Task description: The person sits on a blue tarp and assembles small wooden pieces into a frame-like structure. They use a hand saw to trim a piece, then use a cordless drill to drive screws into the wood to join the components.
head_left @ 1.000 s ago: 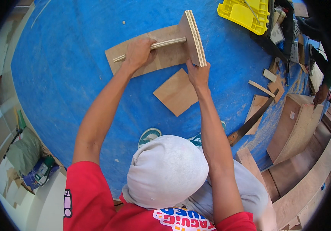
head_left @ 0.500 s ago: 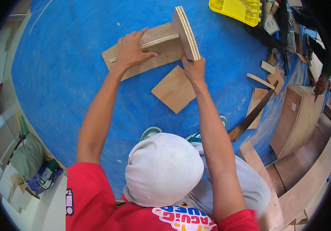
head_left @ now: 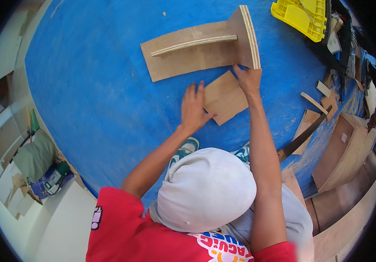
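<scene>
A plywood assembly [head_left: 188,61] lies on the blue sheet, made of a long flat board, a thin strip standing along its middle and a thick end board [head_left: 245,39] upright at its right end. My right hand [head_left: 250,81] grips the near corner of that end board, some of its fingers hidden behind it. Just below the assembly lies a loose plywood square [head_left: 226,98]. At its left corner is my left hand [head_left: 192,109], fingers stretched and thumb apart; the thumb tip is by the square's near edge, and whether it touches I cannot tell.
To the right lie a handsaw [head_left: 306,133], wood offcuts [head_left: 313,103] and sawdust. A plywood box [head_left: 338,153] stands beyond them, near another person's dark sleeve. A yellow tool-case lid [head_left: 299,17] is at the far right. A green bag [head_left: 35,157] sits at the left.
My left hand has let go of the assembly's strip and come down to the loose square. My right hand still holds the end board. The whole view has shifted, things appearing further right.
</scene>
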Tool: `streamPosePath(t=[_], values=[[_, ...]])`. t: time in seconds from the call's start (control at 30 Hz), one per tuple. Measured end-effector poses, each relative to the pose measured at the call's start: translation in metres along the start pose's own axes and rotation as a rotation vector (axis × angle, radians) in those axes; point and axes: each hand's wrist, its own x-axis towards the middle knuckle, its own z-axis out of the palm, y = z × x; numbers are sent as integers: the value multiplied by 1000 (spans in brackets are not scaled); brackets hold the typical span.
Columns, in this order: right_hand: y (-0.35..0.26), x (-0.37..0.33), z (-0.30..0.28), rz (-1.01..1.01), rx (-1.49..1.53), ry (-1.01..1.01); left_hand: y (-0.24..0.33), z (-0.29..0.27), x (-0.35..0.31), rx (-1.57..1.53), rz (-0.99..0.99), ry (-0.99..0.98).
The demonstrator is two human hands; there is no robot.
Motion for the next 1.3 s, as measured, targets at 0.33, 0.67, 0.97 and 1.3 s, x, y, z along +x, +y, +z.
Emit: streamPosePath(t=[0.33,0.67,0.97,1.3], values=[[2,0,-4,-55,-11,-47,7,-10,12,-67,-272,-383],[11,-4,0,-13,46,-43,-68,-179,-5,-320,-369,299],[4,-4,-2,-67,119,49,-67,-155,77,-83,-425,161],[6,1,-8,-37,25,1,-59,-143,78,-29,-488,192]])
